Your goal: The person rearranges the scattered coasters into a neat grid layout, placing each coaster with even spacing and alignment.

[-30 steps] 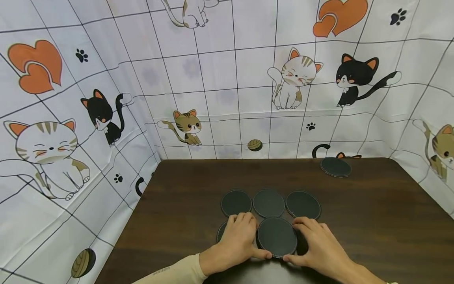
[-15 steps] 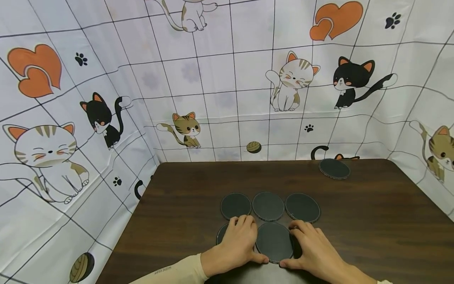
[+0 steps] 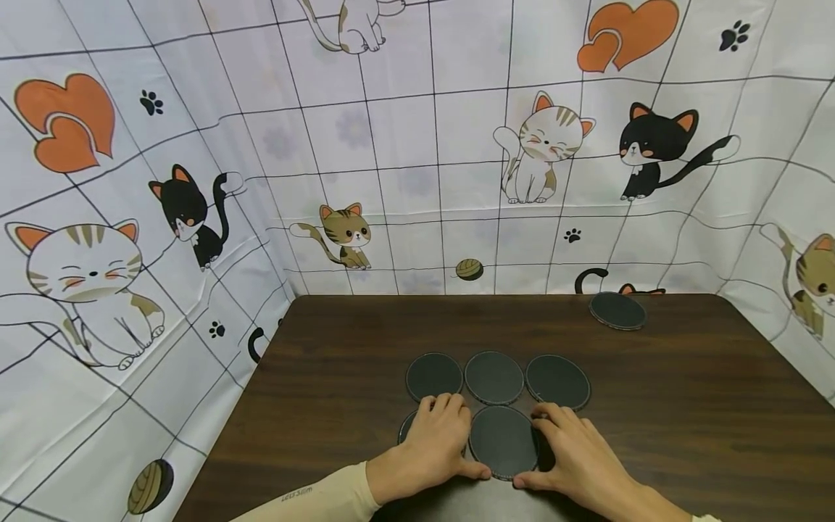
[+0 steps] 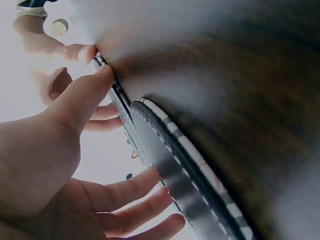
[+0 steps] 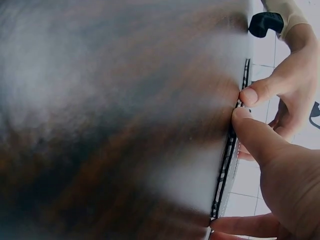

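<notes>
A round black coaster [image 3: 504, 444] with pale stitching round its rim lies on the table between my two hands. My left hand [image 3: 433, 438] holds its left side, the thumb at the near rim. From the other side my right hand [image 3: 577, 446] grips it, with the thumb at the near rim and the index finger at the far right. The thumbtips are close together. Another coaster [image 3: 406, 428] is mostly hidden under my left hand; its plaid edge [image 4: 200, 162] shows in the left wrist view. Just beyond, three coasters [image 3: 493, 378] form a row.
One more coaster [image 3: 617, 311] lies by the far right edge of the dark wooden table [image 3: 339, 362]. A white cloth [image 3: 404, 145] printed with cats and hearts hangs behind the table and along its sides.
The coaster between my hands has come down and slightly left, below the row of three. Both hands have shifted slightly left with it and keep their hold.
</notes>
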### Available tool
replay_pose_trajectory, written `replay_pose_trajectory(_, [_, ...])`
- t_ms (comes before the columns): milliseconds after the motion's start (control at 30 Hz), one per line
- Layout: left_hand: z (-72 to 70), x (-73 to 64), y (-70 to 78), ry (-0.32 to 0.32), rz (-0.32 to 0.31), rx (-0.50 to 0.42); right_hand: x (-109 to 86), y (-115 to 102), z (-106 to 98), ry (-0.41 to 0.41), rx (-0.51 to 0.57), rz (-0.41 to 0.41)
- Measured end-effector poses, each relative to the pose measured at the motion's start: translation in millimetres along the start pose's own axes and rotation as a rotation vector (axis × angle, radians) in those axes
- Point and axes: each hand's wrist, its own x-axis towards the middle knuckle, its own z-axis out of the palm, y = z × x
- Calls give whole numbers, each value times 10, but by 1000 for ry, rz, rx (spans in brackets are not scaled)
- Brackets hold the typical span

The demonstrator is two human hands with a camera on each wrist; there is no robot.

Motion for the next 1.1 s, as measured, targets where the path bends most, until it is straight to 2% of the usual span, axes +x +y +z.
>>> replay_pose_trajectory(133, [-42,20,-5,-22,3,0,-2,16,-36,-3,11,-3])
replay_pose_trajectory(233, [-99,56,-11,-24,10,15,-13,50,-95,24,17,-30])
replay_pose_trajectory(333, [-175,130,-43,27,23,11,-10,97,-174,72,13,-49])
replay_pose_trajectory(467, [-279,299,-104,97,42,-66,12,183,-274,128,-6,-71])
replay_pose_trajectory(600, [-349,564,-184,116,91,-109,73,300,-379,190,-10,-87])
replay_pose_trajectory(767, [-377,1001,-234,104,124,-76,169,481,-603,229,1,-33])
replay_pose_trajectory(900, [-395,1318,-218,56,139,-76,265,634,-734,215,2,16])
replay_pose_trajectory(1100, [-339,1757,-148,8,173,-22,421,1001,-767,159,8,101])
